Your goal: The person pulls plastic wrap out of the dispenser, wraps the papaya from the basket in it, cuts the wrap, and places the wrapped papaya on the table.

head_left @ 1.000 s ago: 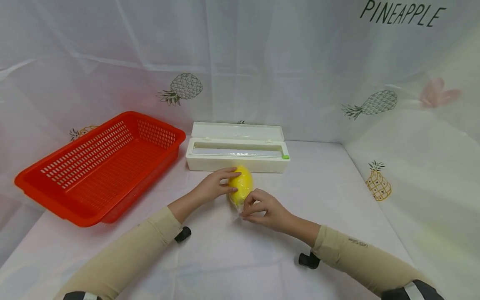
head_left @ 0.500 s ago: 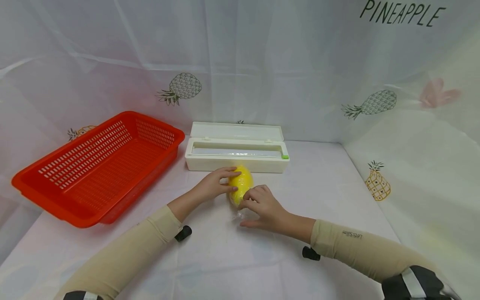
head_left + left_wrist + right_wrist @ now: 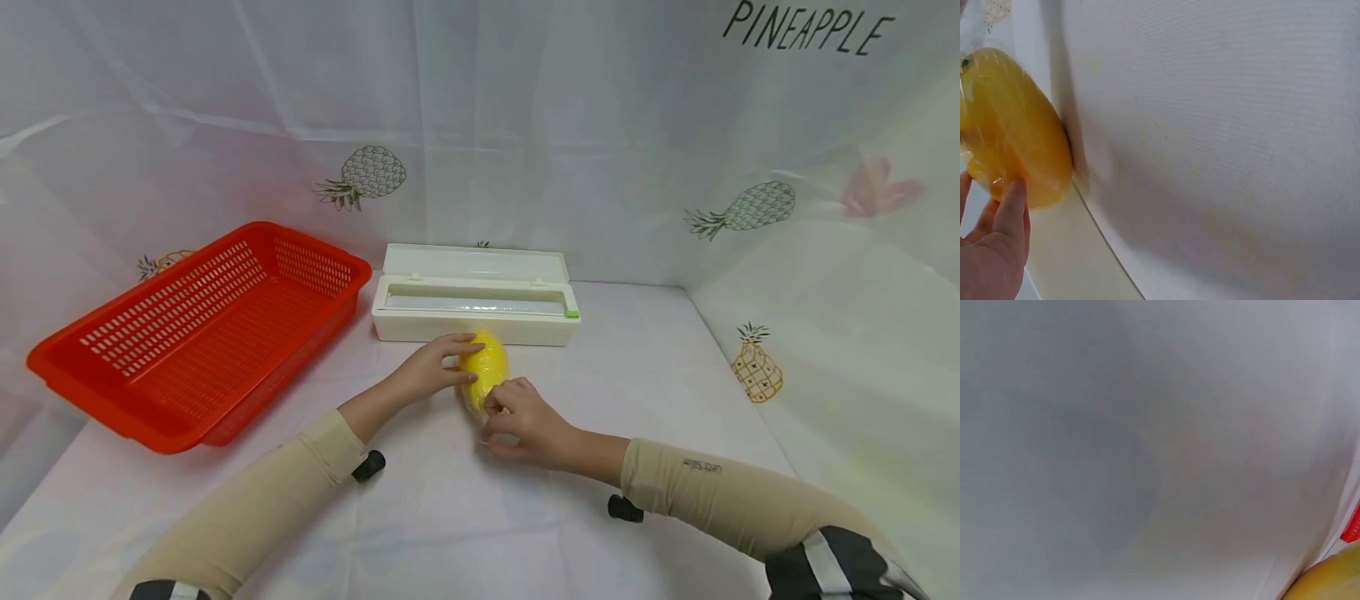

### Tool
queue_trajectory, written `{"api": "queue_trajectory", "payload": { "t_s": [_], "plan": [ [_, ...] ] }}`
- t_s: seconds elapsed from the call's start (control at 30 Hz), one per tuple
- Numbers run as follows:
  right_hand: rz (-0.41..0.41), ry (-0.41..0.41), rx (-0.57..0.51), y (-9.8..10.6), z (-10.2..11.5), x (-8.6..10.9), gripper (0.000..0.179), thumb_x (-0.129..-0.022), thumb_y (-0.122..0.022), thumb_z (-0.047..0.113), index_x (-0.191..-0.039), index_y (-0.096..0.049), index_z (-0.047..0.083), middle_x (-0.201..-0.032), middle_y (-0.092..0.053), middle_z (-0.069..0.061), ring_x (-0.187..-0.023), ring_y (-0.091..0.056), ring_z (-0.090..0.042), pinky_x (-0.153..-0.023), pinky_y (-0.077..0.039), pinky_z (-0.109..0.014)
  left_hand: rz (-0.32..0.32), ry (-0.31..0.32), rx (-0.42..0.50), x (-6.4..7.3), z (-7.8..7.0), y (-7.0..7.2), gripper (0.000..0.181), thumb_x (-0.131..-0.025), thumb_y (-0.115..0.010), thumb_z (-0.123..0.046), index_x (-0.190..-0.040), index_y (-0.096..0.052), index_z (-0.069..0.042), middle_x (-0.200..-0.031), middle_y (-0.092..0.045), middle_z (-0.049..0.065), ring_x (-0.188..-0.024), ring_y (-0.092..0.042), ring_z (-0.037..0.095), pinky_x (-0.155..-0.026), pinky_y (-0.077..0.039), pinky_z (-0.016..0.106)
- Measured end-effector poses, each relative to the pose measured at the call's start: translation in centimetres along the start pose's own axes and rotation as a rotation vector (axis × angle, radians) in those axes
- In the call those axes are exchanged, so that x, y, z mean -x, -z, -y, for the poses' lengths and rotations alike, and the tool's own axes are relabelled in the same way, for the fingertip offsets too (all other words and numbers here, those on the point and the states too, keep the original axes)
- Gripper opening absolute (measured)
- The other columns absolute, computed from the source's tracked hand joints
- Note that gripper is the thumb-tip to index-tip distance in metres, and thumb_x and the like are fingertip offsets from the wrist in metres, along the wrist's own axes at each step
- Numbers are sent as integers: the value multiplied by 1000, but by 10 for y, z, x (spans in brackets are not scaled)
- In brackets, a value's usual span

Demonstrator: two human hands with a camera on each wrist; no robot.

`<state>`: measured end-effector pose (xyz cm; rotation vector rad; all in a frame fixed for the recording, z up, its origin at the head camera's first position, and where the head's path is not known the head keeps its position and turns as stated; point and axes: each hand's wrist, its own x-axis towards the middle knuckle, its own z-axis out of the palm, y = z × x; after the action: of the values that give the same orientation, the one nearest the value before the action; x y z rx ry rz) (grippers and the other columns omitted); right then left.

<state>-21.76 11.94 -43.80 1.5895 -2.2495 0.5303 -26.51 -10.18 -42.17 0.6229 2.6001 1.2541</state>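
Note:
A yellow mango (image 3: 485,363) in clear plastic film lies on the white cloth, with a small green spot at its end in the left wrist view. My left hand (image 3: 432,367) holds it from the left, thumb and fingertips against its side. In the left wrist view, fingers (image 3: 1015,197) press on the film-covered skin. At the near end my right hand (image 3: 528,425) pinches the gathered plastic film (image 3: 474,412) between thumb and curled fingers. Only a corner of the mango (image 3: 1329,581) shows in the right wrist view, where the right hand is out of sight.
Right behind the mango stands a white cling film box (image 3: 476,327), its lid (image 3: 476,263) raised and a roll inside. A red plastic basket (image 3: 202,333) stands at the left. Pineapple-printed cloth hangs behind and on the right.
My right hand let its thumb and fingers spread at the film's end half a second ago and has now brought them together there. The left hand keeps its hold on the mango.

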Motion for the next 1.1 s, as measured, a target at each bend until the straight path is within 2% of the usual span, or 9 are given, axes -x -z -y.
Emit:
{"api": "queue_trajectory", "payload": {
  "t_s": [0.13,0.27,0.37,0.5,0.63,0.77,0.9,1.1],
  "plan": [
    [-28,-22,-1,1,1,6,29,-69,-88,25,-79,-62,17,-96,-49,1,-92,-46,-15,-81,-41,-32,9,0,18,1,-1,1,53,-88,-74,-19,-138,-58,-16,-150,-41,6,-141,-31,29,-111,-30,47],
    [-72,-111,35,2,6,6,45,-65,-92,24,-83,-52,14,-99,-50,-2,-92,-48,-18,-81,-44,-30,8,-3,26,1,0,0,53,-87,-74,-19,-137,-58,-16,-150,-41,6,-141,-31,29,-111,-32,46],
    [-120,-167,54,2,8,6,48,-63,-92,17,-92,-54,10,-101,-53,-4,-93,-52,-20,-81,-48,-31,5,-4,34,0,0,0,53,-87,-75,-18,-137,-58,-15,-150,-42,7,-140,-31,29,-110,-33,45],
    [-185,-193,58,5,9,11,51,-63,-91,17,-103,-61,5,-102,-59,-5,-95,-56,-22,-81,-48,-34,4,1,32,-1,0,-1,53,-87,-75,-18,-137,-58,-15,-150,-42,6,-141,-31,29,-111,-32,45],
    [-226,-220,80,9,9,14,55,-64,-90,23,-108,-63,2,-102,-63,-6,-93,-58,-22,-80,-47,-35,5,14,20,0,0,0,53,-87,-75,-19,-138,-58,-17,-151,-41,5,-141,-31,28,-111,-31,46],
    [-233,-237,116,11,7,14,51,-67,-88,27,-106,-65,2,-101,-64,-6,-92,-59,-22,-78,-47,-35,1,16,15,1,0,0,53,-87,-75,-19,-138,-58,-16,-150,-41,5,-141,-31,29,-111,-31,47],
    [-240,-216,101,11,6,15,34,-68,-87,16,-96,-71,4,-92,-67,-2,-86,-61,-18,-77,-51,-29,0,18,24,1,-2,1,53,-87,-75,-18,-138,-58,-15,-150,-41,6,-141,-31,30,-111,-31,47],
    [-223,-53,21,10,8,16,27,-65,-85,-2,-89,-75,3,-85,-68,-1,-77,-64,-13,-74,-54,-18,-3,32,26,-1,-2,-1,53,-87,-75,-17,-137,-58,-16,-150,-41,4,-141,-31,28,-111,-31,46]
  ]
}}
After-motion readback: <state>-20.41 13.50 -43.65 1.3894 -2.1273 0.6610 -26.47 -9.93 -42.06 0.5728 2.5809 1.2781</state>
